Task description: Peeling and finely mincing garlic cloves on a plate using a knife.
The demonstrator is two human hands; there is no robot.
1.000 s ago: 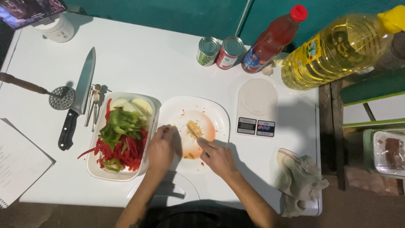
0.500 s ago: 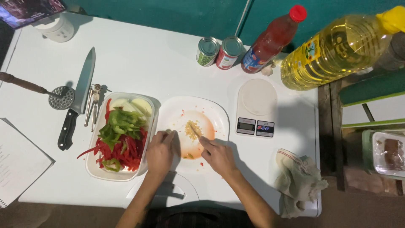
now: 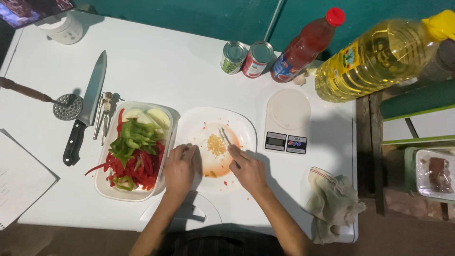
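A white table (image 3: 156,52) stands against a teal wall (image 3: 189,14). On the white plate (image 3: 239,125) (stained orange) the right hand (image 3: 249,173) grips a small knife (image 3: 224,137), its blade pointing away beside minced garlic (image 3: 216,145). The left hand (image 3: 178,168) rests loosely curled on the plate's rim.

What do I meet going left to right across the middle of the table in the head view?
Big knife → tray of cut peppers → left hand → white plate with a small yellow heap → right hand → kitchen scale → crumpled cloth.
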